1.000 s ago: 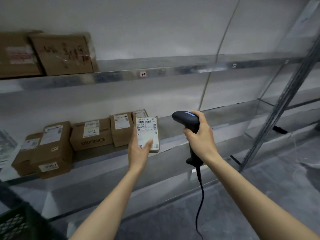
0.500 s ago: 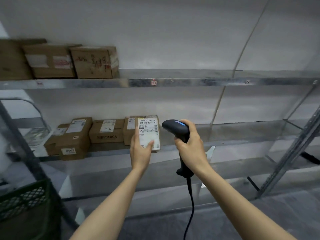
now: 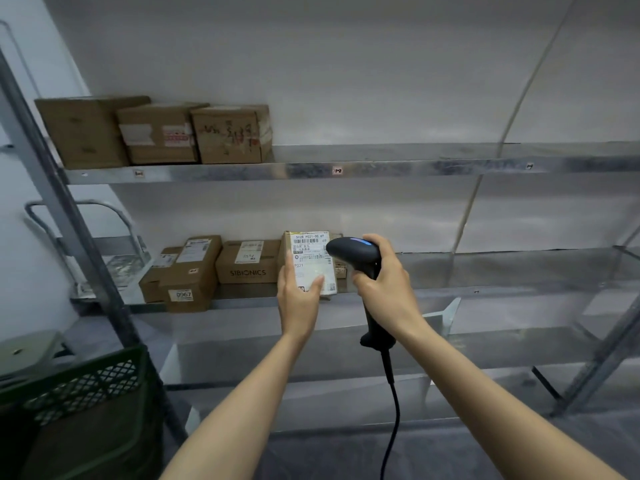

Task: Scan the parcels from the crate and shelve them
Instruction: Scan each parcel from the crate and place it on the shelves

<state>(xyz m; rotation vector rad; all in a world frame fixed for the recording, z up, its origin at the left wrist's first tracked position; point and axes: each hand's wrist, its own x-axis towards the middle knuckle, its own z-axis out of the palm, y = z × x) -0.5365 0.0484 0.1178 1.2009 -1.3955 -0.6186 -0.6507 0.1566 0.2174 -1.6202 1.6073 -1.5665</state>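
Note:
My left hand grips a small parcel with a white barcode label, holding it upright in front of the middle shelf. Right beside it, my right hand is wrapped around the handle of a black corded barcode scanner, whose head with a blue light points at the label. The dark green crate sits at the lower left; its inside is not visible.
Several brown boxes line the middle shelf to the left of the held parcel. Three larger boxes stand on the upper shelf. A grey upright post runs down the left. A hand truck is behind it.
The view has swung left and up, showing more of the upper shelf and crate. Parcel and scanner have come closer together; both hands keep their hold.

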